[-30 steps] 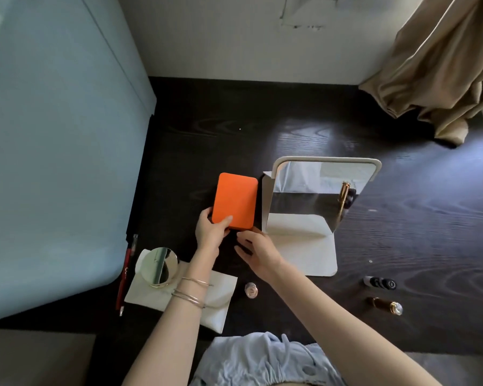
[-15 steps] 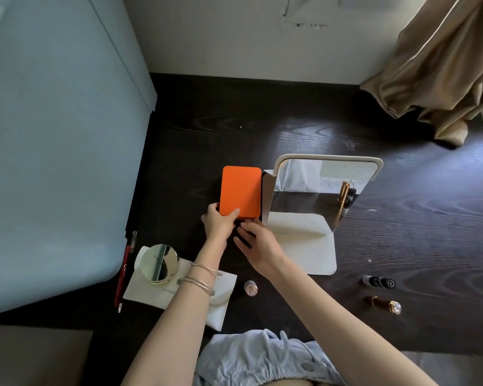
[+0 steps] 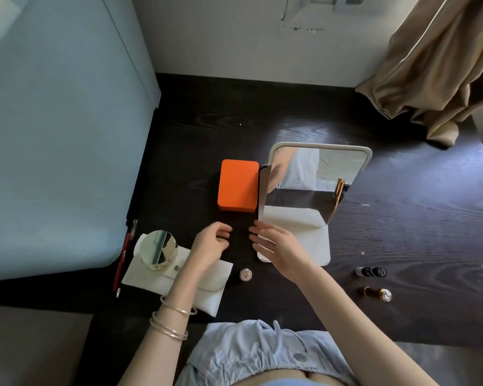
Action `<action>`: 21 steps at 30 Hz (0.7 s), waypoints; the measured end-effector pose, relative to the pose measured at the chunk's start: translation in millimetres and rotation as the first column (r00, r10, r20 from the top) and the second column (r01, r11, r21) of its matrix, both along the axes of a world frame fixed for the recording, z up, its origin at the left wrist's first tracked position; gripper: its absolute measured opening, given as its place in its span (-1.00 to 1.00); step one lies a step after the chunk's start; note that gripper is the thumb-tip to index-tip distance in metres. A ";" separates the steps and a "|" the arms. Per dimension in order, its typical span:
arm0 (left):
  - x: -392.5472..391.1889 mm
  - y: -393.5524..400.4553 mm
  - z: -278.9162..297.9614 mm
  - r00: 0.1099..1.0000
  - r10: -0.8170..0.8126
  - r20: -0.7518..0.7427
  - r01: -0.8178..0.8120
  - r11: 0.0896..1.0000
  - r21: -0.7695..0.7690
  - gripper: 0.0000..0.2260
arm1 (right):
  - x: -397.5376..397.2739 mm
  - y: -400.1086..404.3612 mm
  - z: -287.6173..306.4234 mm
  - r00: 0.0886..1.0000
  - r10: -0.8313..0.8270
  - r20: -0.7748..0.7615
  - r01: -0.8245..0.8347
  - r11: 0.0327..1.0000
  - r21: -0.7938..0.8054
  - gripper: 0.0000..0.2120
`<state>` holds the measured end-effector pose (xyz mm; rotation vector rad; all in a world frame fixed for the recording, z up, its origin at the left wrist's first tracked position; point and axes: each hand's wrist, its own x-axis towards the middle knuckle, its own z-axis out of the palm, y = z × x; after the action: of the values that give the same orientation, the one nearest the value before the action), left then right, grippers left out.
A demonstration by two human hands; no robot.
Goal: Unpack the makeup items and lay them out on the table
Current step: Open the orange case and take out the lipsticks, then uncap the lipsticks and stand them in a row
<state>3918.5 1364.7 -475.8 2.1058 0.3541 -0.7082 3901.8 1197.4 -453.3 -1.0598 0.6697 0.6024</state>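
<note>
Hands have come off the orange case (image 3: 238, 185): half a second ago your left hand (image 3: 210, 243) gripped its near edge and your right hand (image 3: 276, 242) touched it. Now the case lies flat on the dark table (image 3: 402, 218), just beside the standing mirror (image 3: 315, 176). Your left fingers hang loosely curled, holding nothing; your right fingers are nearly straight, empty too. Both hover near the case's front edge, apart from it.
</note>
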 end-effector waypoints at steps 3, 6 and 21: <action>-23.7 0.4 15.4 0.975 -0.222 0.009 0.222 0.975 0.010 -0.59 | -16.9 -10.4 -1.0 0.992 0.123 0.023 -0.119 0.986 -0.117 -0.69; -40.2 -5.5 15.9 0.949 -0.314 0.021 0.312 0.947 0.075 -0.55 | -34.2 -18.6 -4.4 0.982 0.187 0.008 -0.182 0.966 -0.182 -0.71; -64.2 -20.4 2.1 0.979 -0.142 0.145 0.144 0.989 -0.008 -0.77 | -59.3 -21.2 -5.4 0.945 0.326 0.006 -0.311 0.907 -0.284 -0.67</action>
<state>3854.3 1344.3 -473.7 2.1659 0.1169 -0.6344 3842.5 1176.3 -458.7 -1.4637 0.5471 0.7734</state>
